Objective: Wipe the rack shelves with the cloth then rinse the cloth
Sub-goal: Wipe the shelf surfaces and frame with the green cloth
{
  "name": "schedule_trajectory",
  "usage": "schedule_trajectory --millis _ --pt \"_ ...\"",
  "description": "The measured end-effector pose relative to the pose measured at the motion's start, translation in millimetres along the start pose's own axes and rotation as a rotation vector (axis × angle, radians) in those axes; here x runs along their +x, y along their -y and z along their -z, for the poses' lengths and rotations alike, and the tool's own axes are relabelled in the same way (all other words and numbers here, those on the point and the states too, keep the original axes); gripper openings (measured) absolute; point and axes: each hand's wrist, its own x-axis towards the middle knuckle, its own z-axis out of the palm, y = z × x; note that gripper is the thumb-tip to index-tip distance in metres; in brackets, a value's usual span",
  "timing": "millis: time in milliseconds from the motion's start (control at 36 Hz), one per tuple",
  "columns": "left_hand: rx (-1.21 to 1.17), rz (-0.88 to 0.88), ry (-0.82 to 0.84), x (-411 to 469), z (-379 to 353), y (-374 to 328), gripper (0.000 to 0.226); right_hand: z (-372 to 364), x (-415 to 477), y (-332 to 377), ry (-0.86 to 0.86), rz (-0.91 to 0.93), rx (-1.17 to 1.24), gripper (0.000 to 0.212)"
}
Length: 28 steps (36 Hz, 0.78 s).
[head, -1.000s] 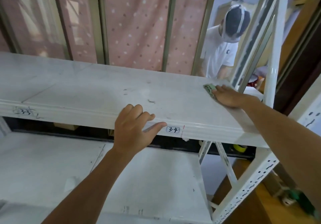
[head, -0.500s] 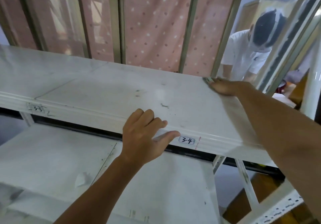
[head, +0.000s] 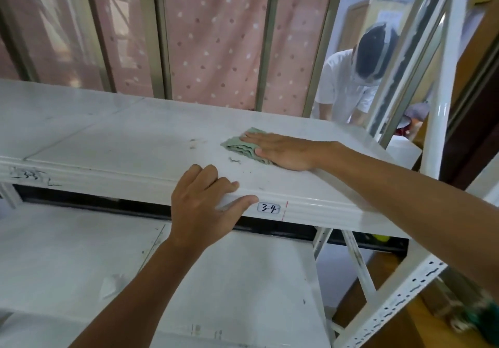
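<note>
Folded pale-green cloth [head: 241, 145], wavy-layered, lies under the flat, straight-fingered right hand [head: 283, 153] — slid leftward from the white metal shelf [head: 121, 142] corner; left hand [head: 202, 202] still grips its front lip.

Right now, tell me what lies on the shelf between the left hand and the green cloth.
Head view: a small grey scrap of debris lies on the white rack shelf between the left hand and the folded green cloth.

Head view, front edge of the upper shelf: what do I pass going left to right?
Along the upper shelf front: scribbled black marking → left hand, gripping the edge → 3-4 label → red dashed line.
</note>
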Motion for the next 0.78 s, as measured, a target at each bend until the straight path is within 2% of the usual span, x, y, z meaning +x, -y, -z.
schedule_trajectory --millis 167,333,389,500,556,667,722,778 --pt "-0.01 0.024 -0.011 0.5 -0.9 0.3 0.047 11.4 -23.0 -76.4 -0.103 -0.35 0.083 0.056" --pt "-0.029 0.035 -0.01 -1.2 -1.4 0.2 0.047 21.2 -29.4 -141.7 -0.173 -0.567 0.112 0.047" --pt "-0.027 0.038 -0.008 -1.0 -1.6 -0.2 0.048 20.5 -19.6 -166.0 -0.178 -0.645 0.076 0.054" --pt "-0.031 0.034 0.008 -2.3 -2.7 1.8 0.047 17.6 25.6 -243.9 -0.132 -0.748 0.035 0.086" --pt "-0.029 0.019 0.007 -1.9 -3.3 4.3 0.048 23.3 39.4 -219.0 -0.103 -0.765 0.04 0.08" --pt "-0.027 0.01 -0.003 0.3 -3.1 5.6 0.049 35.8 78.1 -139.3 -0.073 -0.611 0.034 0.072" --pt "-0.022 0.001 -0.008 -1.1 -2.9 5.2 0.048 38.7 98.3 -110.8 -0.042 -0.541 0.015 0.077" --pt "-0.02 0.001 -0.005 -1.9 -2.3 4.4 0.048 38.5 110.8 -79.4 -0.057 -0.435 0.032 0.091"
